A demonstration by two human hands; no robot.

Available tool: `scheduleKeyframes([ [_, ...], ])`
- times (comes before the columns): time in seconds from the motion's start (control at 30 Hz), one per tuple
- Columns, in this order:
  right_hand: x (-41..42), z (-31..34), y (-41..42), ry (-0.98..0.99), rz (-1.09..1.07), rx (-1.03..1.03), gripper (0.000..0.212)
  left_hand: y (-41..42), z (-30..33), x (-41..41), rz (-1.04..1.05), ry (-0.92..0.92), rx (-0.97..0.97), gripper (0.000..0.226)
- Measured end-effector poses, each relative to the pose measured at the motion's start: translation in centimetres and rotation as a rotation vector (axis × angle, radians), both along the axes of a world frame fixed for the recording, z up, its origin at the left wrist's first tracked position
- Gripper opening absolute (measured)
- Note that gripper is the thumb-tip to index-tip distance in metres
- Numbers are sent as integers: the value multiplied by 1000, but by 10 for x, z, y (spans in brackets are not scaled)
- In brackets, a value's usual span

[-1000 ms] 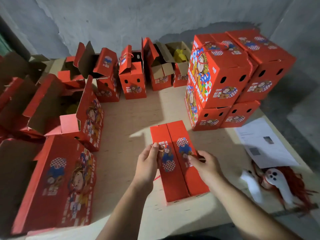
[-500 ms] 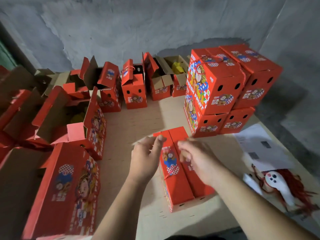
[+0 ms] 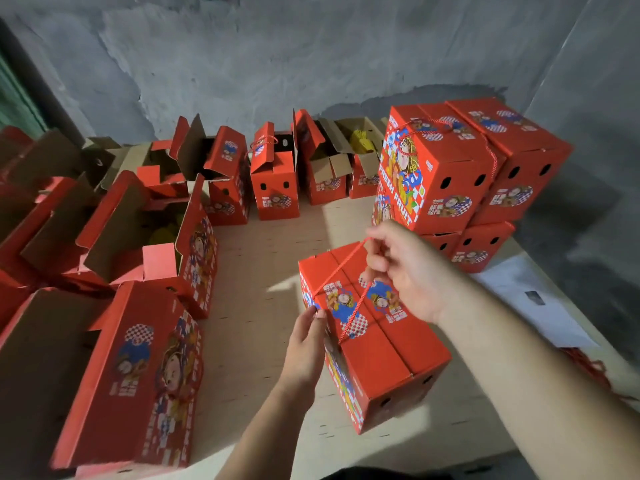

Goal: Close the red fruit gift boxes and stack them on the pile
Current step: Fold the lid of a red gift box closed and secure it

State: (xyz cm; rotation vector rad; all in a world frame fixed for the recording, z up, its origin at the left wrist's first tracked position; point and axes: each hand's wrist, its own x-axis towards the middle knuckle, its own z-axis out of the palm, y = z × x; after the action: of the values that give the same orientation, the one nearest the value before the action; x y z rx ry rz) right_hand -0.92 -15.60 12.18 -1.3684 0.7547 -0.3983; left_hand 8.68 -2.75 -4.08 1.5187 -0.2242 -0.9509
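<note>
A closed red fruit gift box (image 3: 388,344) stands in front of me on the wooden table (image 3: 263,271), its two top flaps meeting in a seam. A red cord handle (image 3: 356,303) loops up from its top. My right hand (image 3: 408,271) pinches the top of that loop above the box's far end. My left hand (image 3: 306,344) holds the box's near left top edge where the cord enters. The pile of closed red boxes (image 3: 450,174) is stacked two high at the back right.
Several open red boxes (image 3: 273,178) line the back and left, some with yellow fruit (image 3: 362,140) inside. A closed box (image 3: 138,375) lies at the near left. White paper (image 3: 526,299) and red cords (image 3: 585,365) lie at the right edge. A grey wall (image 3: 311,57) stands behind.
My right hand has lifted from the box top, pulling the red cord handle up into a loop. My left hand has slid to the box's left edge. The view has tilted up.
</note>
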Motion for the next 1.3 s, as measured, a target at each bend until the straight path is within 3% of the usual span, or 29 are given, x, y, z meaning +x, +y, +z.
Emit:
scheduleKeyframes([
  [0.1, 1, 40, -15, -143, 122, -151, 30, -5, 10, 5, 27, -65, -116, 65],
  [0.23, -10, 53, -30, -265, 218, -234, 30, -12, 25, 12, -109, -7, -161, 56],
  [0.3, -16, 27, -30, -187, 208, -205, 29, -12, 20, 7, -164, 31, -108, 50],
  [0.43, -26, -45, -32, 103, 30, -173, 36, -7, 1, -13, -186, 107, 23, 58],
  [0.53, -38, -95, -47, 214, -159, -255, 7, -7, -10, -22, -224, 123, 87, 44],
  [0.57, -44, -108, -50, 261, -252, -306, 8, -8, -12, -25, -235, 118, 89, 39],
  [0.63, -62, -138, -50, 429, -363, -387, 43, -10, -14, -31, -222, 109, 66, 42],
  [0.7, -81, -166, -36, 565, -269, -304, 62, -13, -17, -37, -255, 95, 6, 47],
  [0.8, -94, -188, -12, 483, -161, -145, 38, -22, -23, -51, -282, 101, -29, 51],
  [0.87, -95, -181, -12, 423, -152, -193, 40, -28, -26, -56, -221, 120, -52, 58],
  [1.0, -89, -125, -31, 287, -48, -298, 41, -43, 6, -49, -141, 204, -155, 50],
  [1.13, -83, -55, -63, 243, -4, -485, 57, -64, 59, -37, -108, 84, -219, 57],
  [1.3, -47, -5, -101, 87, 45, -512, 73, -110, 117, -9, -13, -56, -262, 63],
])
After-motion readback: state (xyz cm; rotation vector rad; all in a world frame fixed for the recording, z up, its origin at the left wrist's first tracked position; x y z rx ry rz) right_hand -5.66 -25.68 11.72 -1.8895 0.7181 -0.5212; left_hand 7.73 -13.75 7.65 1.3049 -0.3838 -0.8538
